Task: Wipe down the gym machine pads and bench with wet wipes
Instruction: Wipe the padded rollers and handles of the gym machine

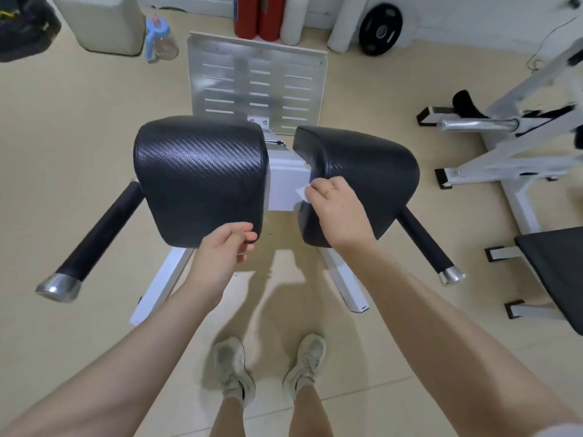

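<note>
Two black textured pads sit side by side on a white machine frame. My right hand (336,205) presses a white wet wipe (302,191) against the inner left edge of the right pad (369,165); only a corner of the wipe shows past my fingers. My left hand (228,247) rests at the lower right corner of the left pad (198,171), fingers loosely curled, thumb touching the pad's edge, with nothing seen in it. A black bench (558,266) stands at the right edge.
Two black foam handles with chrome caps (104,234) (426,244) stick out below the pads. A silver footplate (255,80) lies beyond them. A white rack with a chrome bar (479,123) stands to the right. A water jug (159,39), red rollers and a weight plate (380,29) line the far wall.
</note>
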{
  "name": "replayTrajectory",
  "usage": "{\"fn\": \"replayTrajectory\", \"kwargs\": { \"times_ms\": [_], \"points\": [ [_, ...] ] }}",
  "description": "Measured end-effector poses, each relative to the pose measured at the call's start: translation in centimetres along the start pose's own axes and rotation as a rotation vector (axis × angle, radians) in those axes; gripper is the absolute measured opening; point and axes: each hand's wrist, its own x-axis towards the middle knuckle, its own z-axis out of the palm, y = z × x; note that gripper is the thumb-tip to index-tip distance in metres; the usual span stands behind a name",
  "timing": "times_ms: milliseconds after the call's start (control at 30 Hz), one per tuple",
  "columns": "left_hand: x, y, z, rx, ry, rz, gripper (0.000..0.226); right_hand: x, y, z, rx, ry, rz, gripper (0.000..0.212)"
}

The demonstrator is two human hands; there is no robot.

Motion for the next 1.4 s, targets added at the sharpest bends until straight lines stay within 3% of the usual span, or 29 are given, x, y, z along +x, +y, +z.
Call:
{"fn": "replayTrajectory", "kwargs": {
  "times_ms": [133,233,333,400,567,667,767,833,1033,1200,1333,1400],
  "points": [
    [-0.1,-0.8,-0.6,0.048,-0.036,-0.016,0.023,-1.2,-0.2,2.3,-0.367,-0.288,-0.122,0.039],
    [-0.3,-1.2,-0.2,0.063,-0.04,-0.029,0.022,-2.0,-0.9,3.0,-0.222,-0.57,0.018,0.031],
    [-1.2,-0.9,0.7,0.093,-0.051,-0.037,0.023,-3.7,-0.9,1.7,0.006,-0.681,0.211,0.027],
    [-2.2,-0.2,1.6,0.117,-0.05,-0.045,0.023,-5.7,-0.2,0.0,0.192,-0.597,0.336,0.024],
    [-4.9,3.0,6.3,0.256,-0.16,-0.012,0.02,-8.6,3.1,-9.0,0.943,-0.06,0.895,0.007],
    [-5.9,4.4,10.2,0.324,-0.202,0.009,0.022,-9.8,8.0,-12.1,1.233,-0.039,0.953,0.011],
    [-5.8,4.7,14.8,0.376,-0.242,-0.001,0.023,-11.1,13.2,-11.9,1.224,-0.04,0.998,0.006],
    [-5.2,4.3,18.2,0.37,-0.233,-0.013,0.023,-11.3,17.0,-10.8,1.138,-0.03,0.985,0.007],
    [-3.7,2.3,28.8,0.248,-0.116,-0.207,0.029,-9.4,26.2,-5.9,0.943,-0.251,0.853,0.014],
    [-2.8,0.6,33.4,0.328,-0.051,-0.213,0.047,-6.1,28.4,-2.2,0.854,-0.506,0.542,0.009],
    [-1.7,-1.5,35.4,0.011,0.018,-0.38,0.037,-2.8,28.2,0.5,0.751,-0.296,0.327,0.009],
    [-1.4,-2.5,35.9,-0.117,0.048,-0.371,0.03,-2.1,28.5,2.5,0.677,-0.257,0.238,0.014]
  ]
}}
